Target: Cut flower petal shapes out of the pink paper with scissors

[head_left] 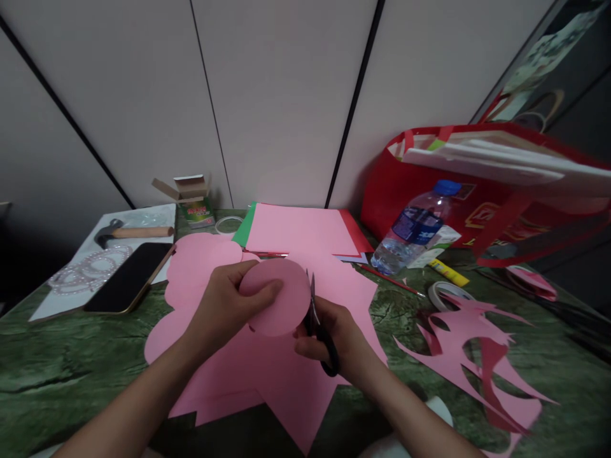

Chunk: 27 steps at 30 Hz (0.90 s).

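Observation:
Between the thumb and fingers of my left hand [238, 292] is a round pink paper disc [281, 302], its face turned up toward me. My right hand [334, 337] grips black-handled scissors [312, 312], fingers in the loops. The blades are slightly apart and point away from me, at the disc's right edge. Under both hands lie large pink paper sheets [291, 375] with angular edges. To the left, scalloped pink paper pieces [203, 261] overlap on the table. Some of my right fingers are hidden behind the scissors.
Curling pink paper scraps [487, 362] and a tape roll [449, 296] lie on the right. Behind them stand a water bottle [413, 229] and a red bag [477, 210]. At left are a phone [131, 277], a hammer [138, 233] and a small box [196, 207]. Coloured sheets [300, 229] lie near the wall.

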Each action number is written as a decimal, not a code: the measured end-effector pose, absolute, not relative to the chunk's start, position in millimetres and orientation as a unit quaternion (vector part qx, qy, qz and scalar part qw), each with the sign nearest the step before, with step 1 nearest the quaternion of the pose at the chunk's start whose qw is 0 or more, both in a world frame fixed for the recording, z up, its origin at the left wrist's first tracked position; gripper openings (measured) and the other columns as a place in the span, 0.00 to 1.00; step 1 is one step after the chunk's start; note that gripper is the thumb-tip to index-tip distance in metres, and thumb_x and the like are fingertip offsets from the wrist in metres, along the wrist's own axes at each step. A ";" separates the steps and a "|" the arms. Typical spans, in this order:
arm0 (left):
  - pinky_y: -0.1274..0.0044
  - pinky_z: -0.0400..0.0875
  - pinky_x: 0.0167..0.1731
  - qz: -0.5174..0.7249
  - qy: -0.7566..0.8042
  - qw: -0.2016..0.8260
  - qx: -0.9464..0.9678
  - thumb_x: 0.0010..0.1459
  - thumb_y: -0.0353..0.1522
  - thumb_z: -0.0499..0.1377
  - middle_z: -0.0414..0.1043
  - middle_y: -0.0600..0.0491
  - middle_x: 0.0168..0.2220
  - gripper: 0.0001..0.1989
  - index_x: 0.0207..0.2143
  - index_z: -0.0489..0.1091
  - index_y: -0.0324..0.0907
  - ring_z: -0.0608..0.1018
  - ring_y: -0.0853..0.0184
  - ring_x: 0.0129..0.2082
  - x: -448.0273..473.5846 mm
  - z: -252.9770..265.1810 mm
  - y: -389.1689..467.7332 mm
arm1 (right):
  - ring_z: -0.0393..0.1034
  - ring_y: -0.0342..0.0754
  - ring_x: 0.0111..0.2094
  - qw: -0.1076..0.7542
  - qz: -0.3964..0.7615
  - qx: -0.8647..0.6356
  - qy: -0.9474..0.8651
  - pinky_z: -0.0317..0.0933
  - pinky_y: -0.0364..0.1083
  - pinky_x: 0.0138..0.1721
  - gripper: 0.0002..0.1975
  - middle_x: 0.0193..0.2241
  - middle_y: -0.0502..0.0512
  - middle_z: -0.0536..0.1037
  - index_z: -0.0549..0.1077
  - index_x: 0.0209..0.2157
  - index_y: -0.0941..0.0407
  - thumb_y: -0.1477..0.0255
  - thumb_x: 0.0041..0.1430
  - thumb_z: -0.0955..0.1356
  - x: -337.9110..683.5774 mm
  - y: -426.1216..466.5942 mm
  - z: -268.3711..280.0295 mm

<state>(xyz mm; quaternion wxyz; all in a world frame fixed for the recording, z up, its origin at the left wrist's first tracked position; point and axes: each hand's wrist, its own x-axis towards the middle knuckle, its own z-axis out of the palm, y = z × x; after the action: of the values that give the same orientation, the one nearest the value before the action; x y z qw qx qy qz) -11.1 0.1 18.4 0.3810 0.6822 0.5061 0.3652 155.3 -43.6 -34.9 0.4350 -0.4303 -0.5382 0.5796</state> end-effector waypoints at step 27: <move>0.83 0.56 0.12 0.349 0.523 0.409 0.661 0.47 0.38 0.59 0.62 0.58 0.18 0.11 0.23 0.68 0.37 0.62 0.74 0.18 -10.3 24.2 -0.5 | 0.52 0.39 0.18 0.440 0.588 -0.422 -0.531 0.47 0.40 0.19 0.15 0.16 0.43 0.62 0.64 0.23 0.56 0.68 0.38 0.74 155.7 -42.9 -36.7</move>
<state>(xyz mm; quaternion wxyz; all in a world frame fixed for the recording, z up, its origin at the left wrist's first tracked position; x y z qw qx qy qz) -10.3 -0.5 24.2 0.4093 0.6613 0.5231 0.3486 155.7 -42.9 -36.7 0.4399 -0.4224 -0.5309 0.5884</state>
